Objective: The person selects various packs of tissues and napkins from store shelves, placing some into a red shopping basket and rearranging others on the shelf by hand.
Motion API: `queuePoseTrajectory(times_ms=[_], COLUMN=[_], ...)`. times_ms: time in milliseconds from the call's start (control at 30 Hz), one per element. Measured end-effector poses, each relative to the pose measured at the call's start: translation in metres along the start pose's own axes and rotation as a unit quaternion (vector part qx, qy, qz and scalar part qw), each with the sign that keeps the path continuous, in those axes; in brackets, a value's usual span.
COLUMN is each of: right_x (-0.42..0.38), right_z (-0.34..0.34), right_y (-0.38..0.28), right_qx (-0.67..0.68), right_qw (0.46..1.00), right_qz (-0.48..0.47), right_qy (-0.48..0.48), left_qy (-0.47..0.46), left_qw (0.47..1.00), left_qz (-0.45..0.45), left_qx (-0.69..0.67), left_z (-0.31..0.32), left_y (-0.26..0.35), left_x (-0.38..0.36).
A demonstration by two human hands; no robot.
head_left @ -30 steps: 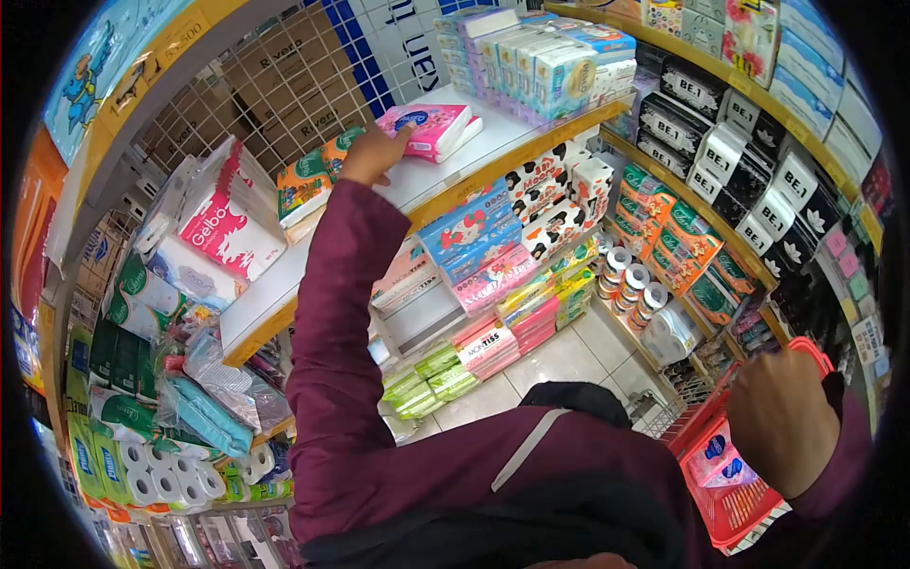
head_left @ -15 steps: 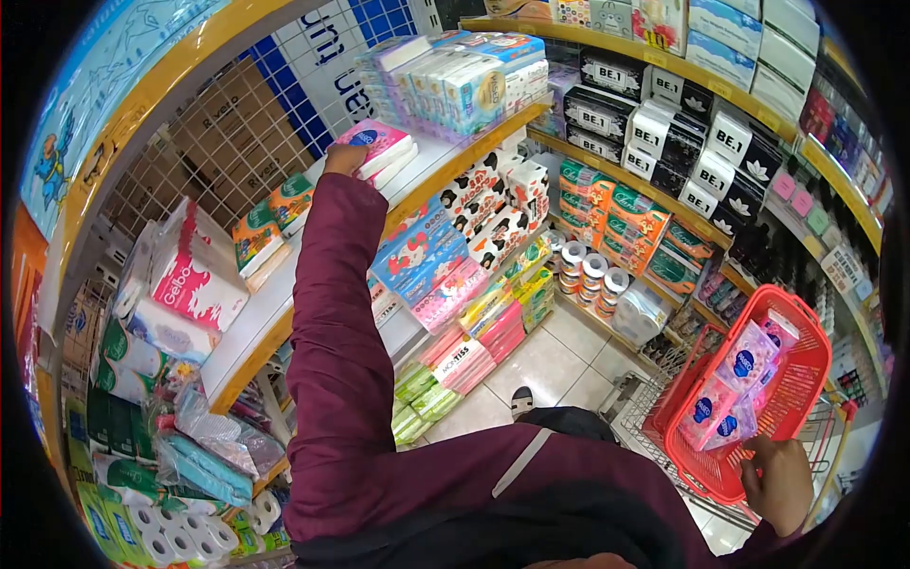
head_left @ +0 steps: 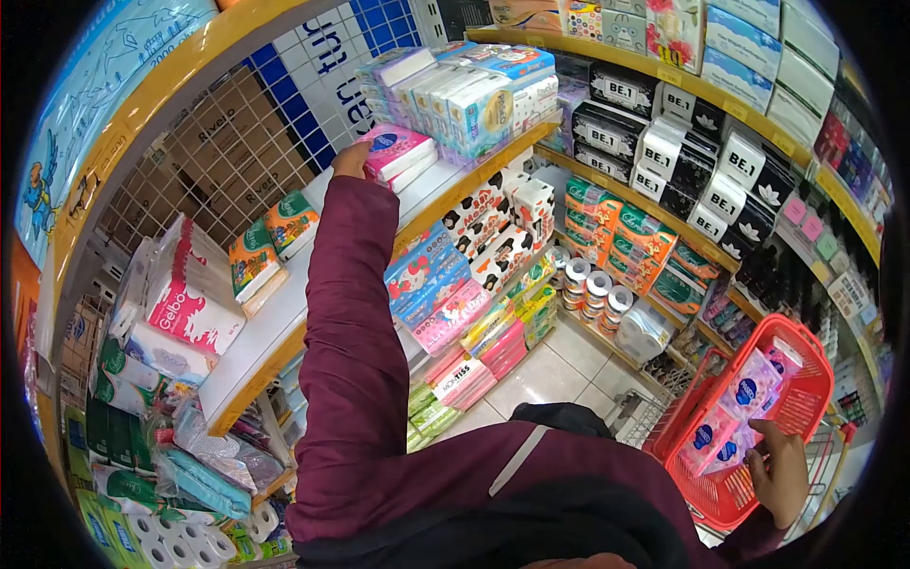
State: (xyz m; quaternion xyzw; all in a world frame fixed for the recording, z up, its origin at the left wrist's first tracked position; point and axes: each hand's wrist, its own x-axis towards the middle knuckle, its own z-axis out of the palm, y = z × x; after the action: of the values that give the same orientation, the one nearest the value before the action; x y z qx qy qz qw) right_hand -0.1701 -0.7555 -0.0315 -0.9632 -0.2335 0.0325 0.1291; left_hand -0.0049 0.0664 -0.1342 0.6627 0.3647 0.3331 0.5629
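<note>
My left hand (head_left: 351,159) reaches out to a shelf and is closed at the left end of a pink tissue pack (head_left: 396,142). That pack lies on top of another, beside a larger pile of wrapped tissue packs (head_left: 464,104). The fingers are partly hidden by the pack. At the right, my right hand (head_left: 782,469) hovers by the near edge of a red shopping basket (head_left: 806,379), its fingers curved and apart, holding nothing. Several pink and purple tissue packs (head_left: 730,417) lie inside the basket.
The basket rests on a metal cart (head_left: 626,417). Orange and green packs (head_left: 256,261) and a Gelbo pack (head_left: 194,294) stand on the left of the shelf. Black and white BE.1 boxes (head_left: 607,128) line the facing shelves. Tissue bundles (head_left: 455,375) are stacked low beside the tiled floor (head_left: 536,384).
The pink tissue pack has shifted slightly right, closer to the pile, and my left hand is now at its left end. My right hand's fingers have lifted and spread. The view has shifted a little.
</note>
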Motion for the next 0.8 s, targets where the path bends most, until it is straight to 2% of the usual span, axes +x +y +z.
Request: queuePoseTrajectory(times_ms=[33, 67, 100, 133, 167, 233, 300, 333, 367, 400, 433, 467, 500, 533, 567, 633, 667, 733, 800], right_x=[0.004, 0.007, 0.011, 0.015, 0.019, 0.020, 0.026, 0.029, 0.033, 0.036, 0.037, 0.040, 0.044, 0.048, 0.051, 0.053, 0.054, 0.058, 0.059], right_z=[0.003, 0.006, 0.007, 0.007, 0.008, 0.017, 0.019, 0.018, 0.017, 0.019, 0.023, 0.026, 0.028, 0.030, 0.032, 0.033, 0.033, 0.033, 0.034], right_y=[0.004, 0.007, 0.006, 0.006, 0.006, 0.016, 0.017, 0.013, 0.011, 0.011, 0.012, 0.012, 0.014, 0.016, 0.017, 0.014, 0.013, 0.016, 0.016], right_qx=[0.014, 0.028, 0.030, 0.034, 0.039, 0.037, 0.034, 0.061, 0.088, 0.090, 0.082, 0.075, 0.077, 0.092, 0.106, 0.097, 0.087, 0.093, 0.101], right_qw=[1.000, 0.999, 0.999, 0.999, 0.999, 0.999, 0.998, 0.997, 0.993, 0.993, 0.995, 0.996, 0.996, 0.994, 0.991, 0.993, 0.995, 0.993, 0.989], right_qz=[0.013, 0.026, 0.022, 0.016, 0.009, 0.007, 0.002, 0.039, 0.077, 0.074, 0.052, 0.030, 0.028, 0.054, 0.082, 0.064, 0.044, 0.075, 0.106], right_qy=[-0.004, -0.008, -0.005, 0.000, 0.005, 0.025, 0.043, 0.026, 0.009, 0.010, 0.023, 0.036, 0.035, 0.022, 0.010, 0.023, 0.034, 0.025, 0.015], left_qy=[-0.058, -0.114, -0.111, -0.101, -0.087, -0.105, -0.082, -0.079, -0.041, 0.002, 0.004, -0.023, -0.049, -0.047, -0.048, 0.012, 0.047, 0.051, 0.037], left_qw=[0.987, 0.948, 0.948, 0.977, 0.967, 0.960, 0.976, 0.976, 0.905, 0.726, 0.725, 0.839, 0.909, 0.935, 0.934, 0.870, 0.787, 0.768, 0.707], left_qz=[0.149, 0.295, 0.297, 0.156, 0.009, -0.009, 0.158, 0.159, 0.413, 0.618, 0.619, 0.528, 0.411, 0.349, 0.351, 0.441, 0.445, 0.433, 0.422], left_qx=[0.014, 0.028, 0.029, -0.107, -0.240, -0.261, -0.126, -0.125, 0.093, 0.302, 0.303, 0.132, -0.046, -0.039, -0.038, 0.220, 0.425, 0.468, 0.566], left_z=[-0.005, -0.004, 0.003, 0.011, 0.015, 0.011, -0.003, -0.018, -0.036, -0.051, -0.048, -0.069, -0.070, -0.065, -0.061, -0.051, -0.039, -0.031, -0.025], left_y=[0.010, 0.025, 0.044, 0.062, 0.071, 0.039, -0.005, 0.003, 0.015, 0.024, 0.004, -0.035, -0.069, -0.047, -0.037, -0.020, 0.027, 0.032, 0.038], left_x=[-0.042, -0.082, -0.106, -0.128, -0.136, -0.081, -0.014, -0.023, -0.042, -0.050, 0.021, 0.069, 0.113, 0.070, 0.051, 0.020, -0.049, -0.045, -0.049])
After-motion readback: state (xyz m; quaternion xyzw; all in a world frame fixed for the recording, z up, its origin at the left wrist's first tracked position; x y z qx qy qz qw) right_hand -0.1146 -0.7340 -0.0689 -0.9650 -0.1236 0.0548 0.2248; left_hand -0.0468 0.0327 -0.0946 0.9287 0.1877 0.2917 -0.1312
